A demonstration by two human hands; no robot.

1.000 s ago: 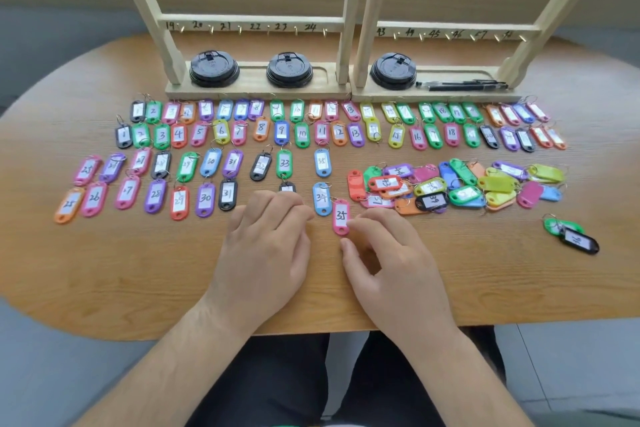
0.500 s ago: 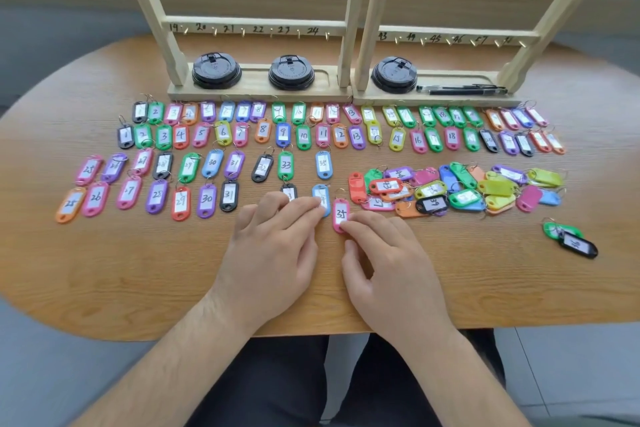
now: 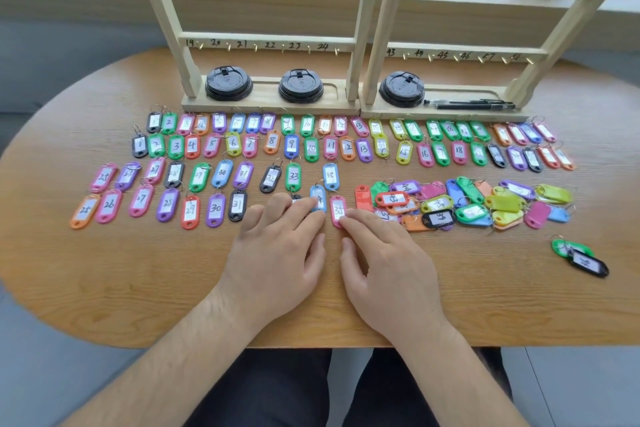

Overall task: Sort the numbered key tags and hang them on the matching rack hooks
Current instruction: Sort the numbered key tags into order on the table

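**Both hands open, palm down, fingertips on two tags**

Your left hand lies flat at centre frame, fingers straight and slightly spread, gripping nothing. Its index fingertip rests on the lower end of the blue tag. Your right hand sits just beside it, palm down, fingers loosely bent, thumb apart on the wood. Its index tip presses the lower end of the pink tag, which looks marked 35. The hands are close together but not touching, and each one only touches its tag.

The blue and pink tags lie side by side, just apart, at the right end of the lowest sorted row. The sorted rows run across mid frame on the table. The unsorted heap is just right of the pink tag. A green-and-black pair overlaps at lower right.

The rack stands at the top of the frame, with black cup lids and pens on its base.
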